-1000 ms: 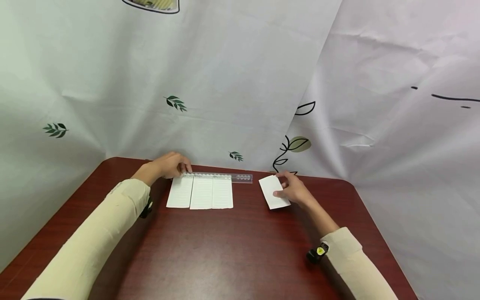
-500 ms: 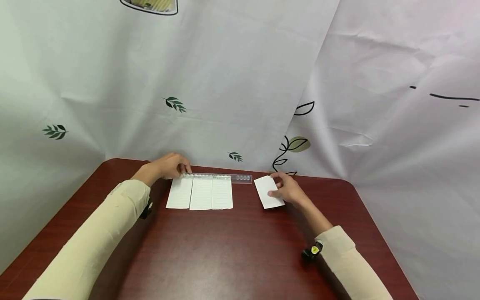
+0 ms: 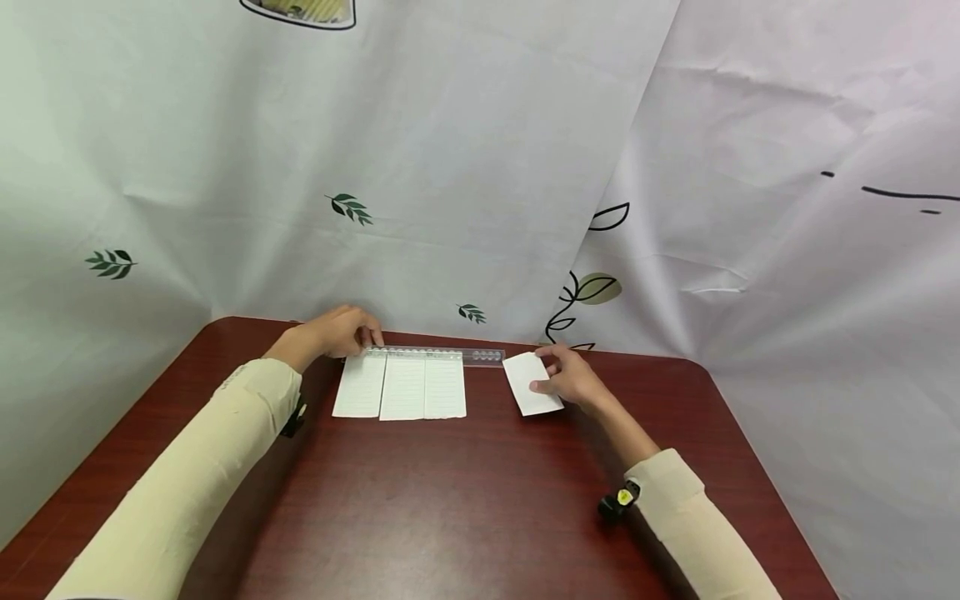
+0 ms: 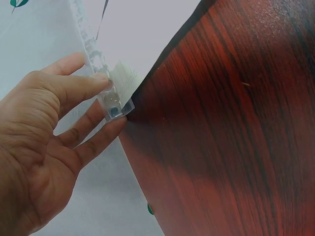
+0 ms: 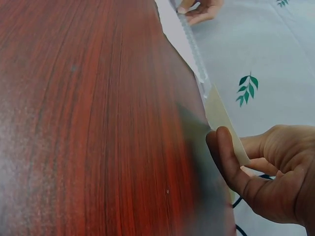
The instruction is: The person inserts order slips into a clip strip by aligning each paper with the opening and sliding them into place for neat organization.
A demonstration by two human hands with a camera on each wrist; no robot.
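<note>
A clear plastic strip (image 3: 486,357) with a row of round bumps lies along the far side of the table. Three white lined cards (image 3: 405,388) hang side by side from it, their upper edges at the strip. My left hand (image 3: 339,328) pinches the strip's left end; in the left wrist view, the thumb presses on top with fingers behind and below. My right hand (image 3: 573,377) holds a white card (image 3: 527,387) between thumb and fingers, slightly tilted, its upper left corner by the strip's right end. The right wrist view shows this card (image 5: 221,115) nearly edge-on.
The dark red wooden table (image 3: 420,517) ends just behind the strip. A pale cloth backdrop (image 3: 450,167) with leaf prints rises at that edge and on both sides. A small black device (image 3: 617,504) sits at my right wrist.
My right hand has carried the white card leftward to the strip's right end, slowing in the last half second. The left hand, strip and three lined cards stay in place.
</note>
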